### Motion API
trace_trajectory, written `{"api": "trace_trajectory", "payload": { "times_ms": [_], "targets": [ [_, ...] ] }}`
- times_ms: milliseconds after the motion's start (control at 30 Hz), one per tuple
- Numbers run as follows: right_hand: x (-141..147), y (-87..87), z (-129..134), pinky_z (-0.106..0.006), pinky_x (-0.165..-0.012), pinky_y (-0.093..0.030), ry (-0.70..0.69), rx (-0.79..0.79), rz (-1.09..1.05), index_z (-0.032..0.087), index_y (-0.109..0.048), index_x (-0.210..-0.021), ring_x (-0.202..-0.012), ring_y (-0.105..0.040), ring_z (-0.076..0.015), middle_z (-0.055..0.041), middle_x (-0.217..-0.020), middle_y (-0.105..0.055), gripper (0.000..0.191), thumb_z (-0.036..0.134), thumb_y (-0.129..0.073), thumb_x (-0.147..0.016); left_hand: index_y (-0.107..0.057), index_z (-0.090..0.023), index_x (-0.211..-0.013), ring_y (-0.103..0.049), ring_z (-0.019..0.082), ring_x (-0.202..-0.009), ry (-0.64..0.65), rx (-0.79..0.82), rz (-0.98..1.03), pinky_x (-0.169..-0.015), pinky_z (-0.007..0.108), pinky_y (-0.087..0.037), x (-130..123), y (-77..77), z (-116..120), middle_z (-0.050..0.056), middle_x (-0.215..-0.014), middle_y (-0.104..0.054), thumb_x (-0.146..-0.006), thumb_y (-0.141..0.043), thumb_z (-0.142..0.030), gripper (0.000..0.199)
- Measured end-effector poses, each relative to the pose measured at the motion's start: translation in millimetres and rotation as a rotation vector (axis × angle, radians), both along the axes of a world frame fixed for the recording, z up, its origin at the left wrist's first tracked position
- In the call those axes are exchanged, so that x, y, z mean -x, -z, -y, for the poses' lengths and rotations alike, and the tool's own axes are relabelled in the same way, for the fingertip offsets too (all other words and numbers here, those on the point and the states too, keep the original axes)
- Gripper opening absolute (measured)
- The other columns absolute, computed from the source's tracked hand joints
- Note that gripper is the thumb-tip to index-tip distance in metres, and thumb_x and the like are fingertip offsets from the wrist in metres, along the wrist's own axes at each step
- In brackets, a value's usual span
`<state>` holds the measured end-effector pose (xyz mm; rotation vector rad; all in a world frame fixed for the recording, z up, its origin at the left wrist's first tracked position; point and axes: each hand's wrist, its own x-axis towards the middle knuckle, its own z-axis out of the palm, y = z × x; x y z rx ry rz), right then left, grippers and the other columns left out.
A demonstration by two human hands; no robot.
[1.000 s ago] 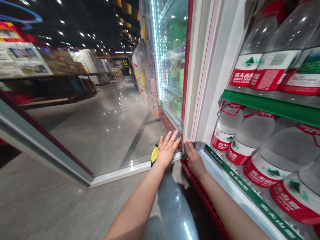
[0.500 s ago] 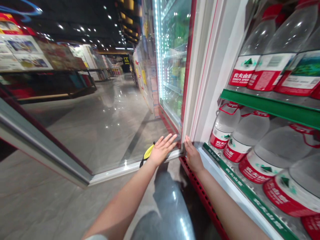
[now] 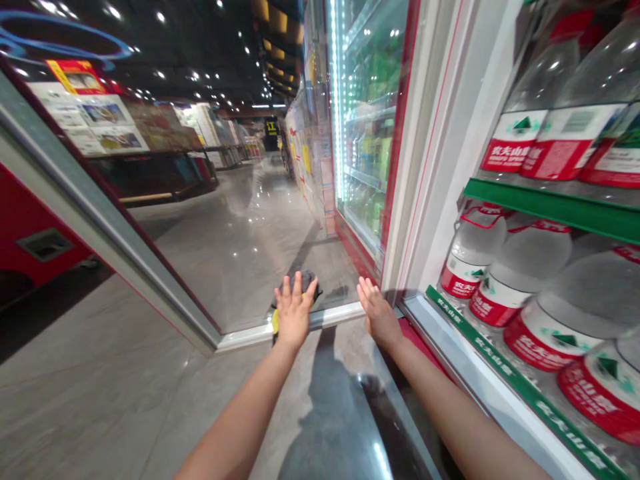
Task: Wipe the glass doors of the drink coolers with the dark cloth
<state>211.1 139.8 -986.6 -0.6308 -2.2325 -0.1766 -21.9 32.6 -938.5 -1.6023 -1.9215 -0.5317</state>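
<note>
1. Left hand point(image 3: 293, 319): spread flat over grey-and-yellow cloth point(image 3: 305, 277), against glass door point(image 3: 240, 273).
2. Right hand point(image 3: 381, 319): at left hand's 3 o'clock, fingers extended, visibly empty; glass contact unclear.
3. Stacked boxes point(image 3: 306, 157): cloth's 12 o'clock, door intervening.
4. Water bottles point(image 3: 483, 250): shelved, right hand's 2 o'clock.
</note>
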Motion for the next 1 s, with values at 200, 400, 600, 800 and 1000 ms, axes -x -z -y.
{"api": "trace_trajectory", "payload": {
  "times_ms": [200, 400, 600, 800, 1000],
  "targets": [
    [19, -8.2, 12, -0.056, -0.122, -0.039, 0.020, -0.056, -0.040, 0.010, -0.007, -0.165, -0.159, -0.009, -0.0261, -0.0217, -0.168, -0.023, 0.086, -0.007, -0.033, -0.085, -0.039, -0.044, -0.154, -0.031, 0.025, -0.154, 0.244, 0.091, -0.096, -0.124, 0.057, -0.030, -27, -7.8, -25, 0.000, -0.163, -0.041, -0.094, -0.045, -0.005, 0.072],
    [30, -15.4, 26, -0.057, -0.121, -0.039, 0.038, -0.150, 0.035, 0.011, -0.019, -0.163, -0.159, -0.015, -0.0291, -0.0198, -0.168, -0.026, 0.078, -0.004, -0.037, -0.089, -0.049, -0.041, -0.149, -0.019, 0.032, -0.158, 0.078, -0.103, 0.068, -0.122, 0.064, -0.028, 47, 18.3, 33, 0.005, -0.169, -0.029, -0.085, -0.047, 0.006, 0.080],
    [64, -41.9, 56, -0.056, -0.119, -0.040, 0.018, -0.237, 0.223, 0.005, -0.048, -0.148, -0.150, -0.040, -0.0314, -0.0204, -0.161, -0.040, 0.062, 0.001, -0.044, -0.087, -0.044, -0.026, -0.153, 0.005, 0.034, -0.157, -0.102, -0.371, 0.252, -0.121, 0.069, -0.019, 93, 41.8, 82, 0.014, -0.172, -0.004, -0.070, -0.046, 0.015, 0.093],
    [85, -60.2, 77, -0.053, -0.120, -0.039, 0.043, -0.293, 0.263, 0.004, -0.052, -0.146, -0.147, -0.044, -0.0316, -0.0200, -0.160, -0.042, 0.064, 0.004, -0.048, -0.082, -0.034, -0.026, -0.158, 0.005, 0.034, -0.157, -0.132, -0.478, 0.349, -0.124, 0.065, -0.019, 98, 37.8, 94, 0.015, -0.172, 0.003, -0.068, -0.049, 0.014, 0.099],
    [96, -55.1, 80, -0.053, -0.120, -0.038, 0.037, -0.306, 0.218, 0.002, -0.047, -0.149, -0.148, -0.042, -0.0329, -0.0218, -0.162, -0.037, 0.065, 0.008, -0.048, -0.084, -0.018, -0.021, -0.163, 0.011, 0.039, -0.155, -0.238, -0.549, 0.467, -0.121, 0.069, -0.022, 72, 43.0, 83, 0.021, -0.171, 0.011, -0.074, -0.059, 0.006, 0.101]
  ]
}}
